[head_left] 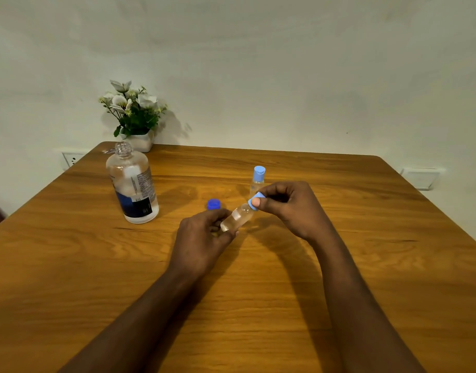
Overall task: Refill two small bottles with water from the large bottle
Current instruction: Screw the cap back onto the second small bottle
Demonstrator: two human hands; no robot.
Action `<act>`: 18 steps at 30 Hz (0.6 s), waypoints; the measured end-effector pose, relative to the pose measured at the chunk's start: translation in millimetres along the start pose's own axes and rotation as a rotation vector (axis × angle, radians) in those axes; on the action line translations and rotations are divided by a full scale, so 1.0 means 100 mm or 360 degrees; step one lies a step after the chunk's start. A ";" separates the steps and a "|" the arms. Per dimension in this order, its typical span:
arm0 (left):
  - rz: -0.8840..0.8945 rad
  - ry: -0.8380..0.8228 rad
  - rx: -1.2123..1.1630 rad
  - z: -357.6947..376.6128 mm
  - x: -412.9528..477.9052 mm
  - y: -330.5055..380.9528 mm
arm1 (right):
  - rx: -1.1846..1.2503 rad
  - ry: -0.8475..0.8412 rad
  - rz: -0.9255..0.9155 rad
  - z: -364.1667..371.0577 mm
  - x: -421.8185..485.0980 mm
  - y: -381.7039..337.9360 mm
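Observation:
My left hand grips a small clear bottle, tilted with its neck pointing up and right above the table. My right hand pinches the light blue cap at that bottle's neck. A second small bottle with a light blue cap stands upright just behind my right hand. The large clear bottle stands uncapped at the left, with a dark label and water inside. Its dark blue cap lies on the table near my left hand.
The wooden table runs to a white wall at the back. A white pot of artificial flowers stands at the back left edge behind the large bottle. Wall sockets show at the left and right.

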State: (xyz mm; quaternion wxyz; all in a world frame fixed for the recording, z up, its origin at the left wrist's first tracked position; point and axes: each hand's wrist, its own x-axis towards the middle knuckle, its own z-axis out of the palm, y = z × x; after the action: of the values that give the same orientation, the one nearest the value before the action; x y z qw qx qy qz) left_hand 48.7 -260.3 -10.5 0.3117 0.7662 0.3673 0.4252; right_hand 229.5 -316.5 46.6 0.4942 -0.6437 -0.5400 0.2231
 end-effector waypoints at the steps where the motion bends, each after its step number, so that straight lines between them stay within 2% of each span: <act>1: 0.0003 -0.0002 -0.0003 0.00 0.00 0.00 | -0.0056 0.0015 0.0006 0.01 0.00 0.00; 4: 0.0001 -0.0007 -0.0001 0.00 0.00 0.02 | -0.0169 0.0018 -0.0002 0.02 0.00 0.01; 9: -0.0021 -0.0008 -0.0012 0.00 0.00 0.04 | 0.0104 0.0116 -0.0038 -0.06 -0.02 -0.02; 14: -0.0051 -0.0013 -0.0017 -0.01 0.01 0.01 | 0.0182 -0.0020 -0.0078 -0.08 -0.02 0.00; 18: -0.0035 -0.0017 0.0000 -0.01 0.01 -0.01 | 0.0131 -0.0004 -0.0078 -0.03 0.00 0.01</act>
State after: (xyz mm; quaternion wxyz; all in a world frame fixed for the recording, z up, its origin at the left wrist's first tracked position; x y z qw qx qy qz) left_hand 48.1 -258.7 -10.4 0.3183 0.7645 0.3740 0.4177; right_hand 232.4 -317.8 46.7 0.5249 -0.6090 -0.5467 0.2338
